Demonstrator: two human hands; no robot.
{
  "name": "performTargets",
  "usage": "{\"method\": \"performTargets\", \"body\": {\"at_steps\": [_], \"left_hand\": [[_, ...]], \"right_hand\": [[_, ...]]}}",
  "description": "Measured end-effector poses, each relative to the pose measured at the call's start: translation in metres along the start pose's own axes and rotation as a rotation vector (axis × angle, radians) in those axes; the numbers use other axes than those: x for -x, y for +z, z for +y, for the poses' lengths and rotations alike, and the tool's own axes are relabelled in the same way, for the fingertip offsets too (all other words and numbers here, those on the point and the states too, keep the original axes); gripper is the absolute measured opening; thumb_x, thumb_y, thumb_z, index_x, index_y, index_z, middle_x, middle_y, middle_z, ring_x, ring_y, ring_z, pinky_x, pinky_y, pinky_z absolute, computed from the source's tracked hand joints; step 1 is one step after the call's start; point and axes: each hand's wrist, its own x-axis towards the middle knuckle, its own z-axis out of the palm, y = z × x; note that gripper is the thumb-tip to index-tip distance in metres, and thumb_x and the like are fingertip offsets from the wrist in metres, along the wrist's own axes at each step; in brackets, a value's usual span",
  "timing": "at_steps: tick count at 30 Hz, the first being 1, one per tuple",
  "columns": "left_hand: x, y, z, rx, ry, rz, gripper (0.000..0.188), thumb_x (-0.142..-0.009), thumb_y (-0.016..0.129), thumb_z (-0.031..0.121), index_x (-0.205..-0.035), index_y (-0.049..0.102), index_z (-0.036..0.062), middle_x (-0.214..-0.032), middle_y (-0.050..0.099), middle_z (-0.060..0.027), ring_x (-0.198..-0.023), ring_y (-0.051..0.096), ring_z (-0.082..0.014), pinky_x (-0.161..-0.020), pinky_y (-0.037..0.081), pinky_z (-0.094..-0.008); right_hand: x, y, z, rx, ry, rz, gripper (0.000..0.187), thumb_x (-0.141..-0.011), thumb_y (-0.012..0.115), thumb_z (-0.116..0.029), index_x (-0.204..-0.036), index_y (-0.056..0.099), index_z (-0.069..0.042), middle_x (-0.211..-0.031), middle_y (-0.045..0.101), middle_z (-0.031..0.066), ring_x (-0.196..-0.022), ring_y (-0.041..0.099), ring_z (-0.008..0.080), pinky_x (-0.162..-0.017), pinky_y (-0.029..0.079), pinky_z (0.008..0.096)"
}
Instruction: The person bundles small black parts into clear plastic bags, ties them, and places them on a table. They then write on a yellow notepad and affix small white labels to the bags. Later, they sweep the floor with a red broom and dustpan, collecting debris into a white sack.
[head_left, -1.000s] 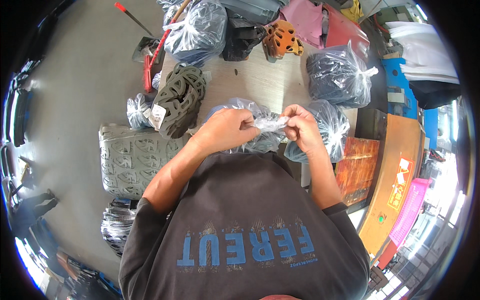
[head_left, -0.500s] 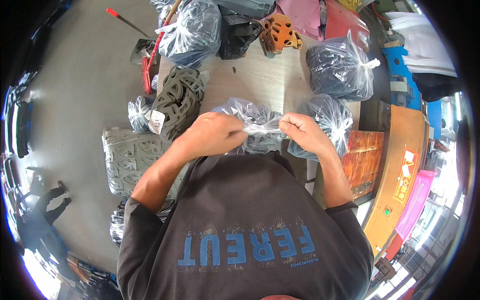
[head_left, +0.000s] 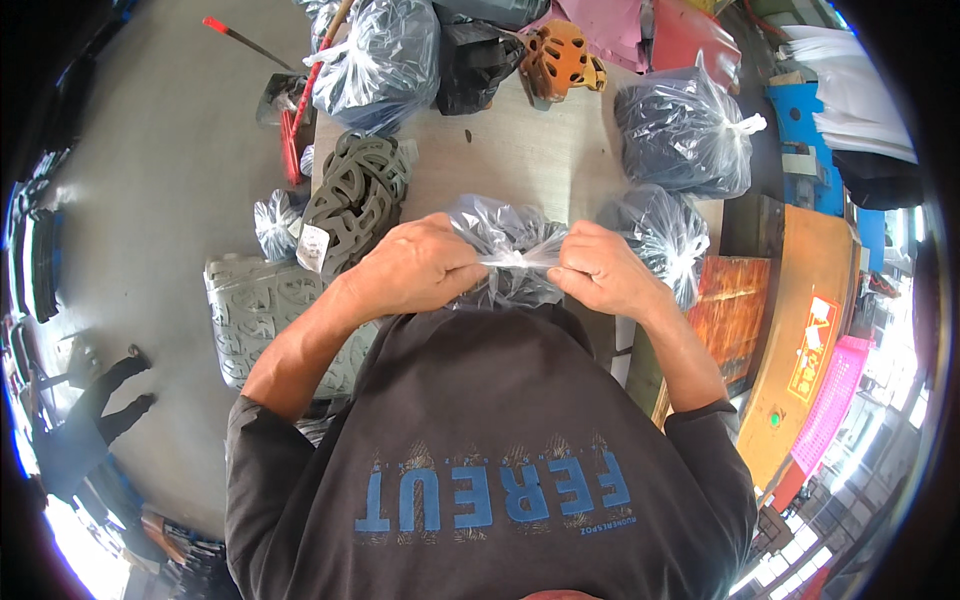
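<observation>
A clear plastic bag (head_left: 497, 220) with dark contents stands on the near edge of the table, against my shirt. Its gathered ends are drawn out sideways into a thin white twist, with a bunched knot at the middle. My left hand (head_left: 418, 266) is closed on the left end of this twist. Opposite it, my right hand (head_left: 606, 268) pinches the right end. The fingertips of both hands are curled in, partly hiding the plastic they grip. Just beyond my right hand sits another tied bag (head_left: 668, 232) with dark contents.
Grey-green cut-out pieces (head_left: 352, 195) are stacked left, above a bundle of punched sheets (head_left: 262, 318). Farther back are a large tied bag (head_left: 385, 70), a black bag (head_left: 476, 68), orange pieces (head_left: 556, 62) and a bulky bag (head_left: 680, 135). Another person (head_left: 85, 430) is far left.
The gathered ends are stretched straighter, and the knot looks tighter. My elbows have spread outward a little. Fingers of my right hand have curled in more.
</observation>
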Motion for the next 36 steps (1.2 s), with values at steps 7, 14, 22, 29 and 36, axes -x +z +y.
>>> {"method": "performTargets", "body": {"at_steps": [7,14,22,29,36], "left_hand": [[0.018,-0.007,-0.037,0.078,0.033,-0.065,0.016,-0.092,0.07,0.018,-0.084,0.072,0.0046,-0.079,0.067,-0.0061,-0.094,0.057,-0.03,-0.089,0.049,-0.0401],[0.026,-0.009,-0.045,0.288,-0.094,-0.065,0.018,-0.096,0.067,0.017,-0.089,0.073,0.0026,-0.086,0.07,-0.0027,-0.102,0.053,-0.0259,-0.091,0.047,-0.0381],[-0.024,-0.018,0.026,1.093,-0.622,0.129,0.024,-0.103,0.059,0.022,-0.105,0.071,0.0007,-0.095,0.071,-0.0025,-0.078,0.059,-0.0081,-0.07,0.048,-0.0254],[-0.03,-0.002,0.09,0.309,-0.605,0.066,0.028,-0.088,0.069,0.02,-0.102,0.067,-0.0037,-0.079,0.069,-0.017,-0.071,0.066,-0.0222,-0.068,0.053,-0.0393],[-0.024,0.004,0.087,0.572,-0.607,0.015,0.036,-0.09,0.072,0.033,-0.095,0.07,-0.0018,-0.082,0.07,-0.0099,-0.08,0.066,-0.0172,-0.073,0.052,-0.0347]], "right_hand": [[0.013,0.003,0.034,-0.151,0.006,0.042,0.02,-0.09,0.073,-0.015,-0.076,0.065,-0.003,-0.079,0.065,0.0065,-0.086,0.059,0.027,-0.077,0.05,0.0387],[0.017,-0.001,0.035,-0.207,0.034,0.0,0.022,-0.089,0.075,-0.015,-0.075,0.062,-0.004,-0.082,0.066,0.0049,-0.089,0.059,0.0264,-0.08,0.05,0.0386],[-0.009,-0.038,-0.027,-0.064,-0.136,0.052,0.018,-0.08,0.078,-0.006,-0.091,0.063,-0.006,-0.114,0.062,0.0109,-0.104,0.06,0.0304,-0.087,0.05,0.0408],[-0.053,-0.027,-0.027,-0.555,0.038,0.019,0.013,-0.086,0.075,-0.001,-0.093,0.064,-0.004,-0.1,0.066,0.0057,-0.085,0.063,0.0146,-0.074,0.051,0.0299],[-0.083,-0.028,-0.013,-0.648,-0.024,-0.37,0.041,-0.094,0.075,-0.009,-0.132,0.065,-0.001,-0.092,0.065,0.0,-0.088,0.061,0.0095,-0.082,0.051,0.0267]]}}
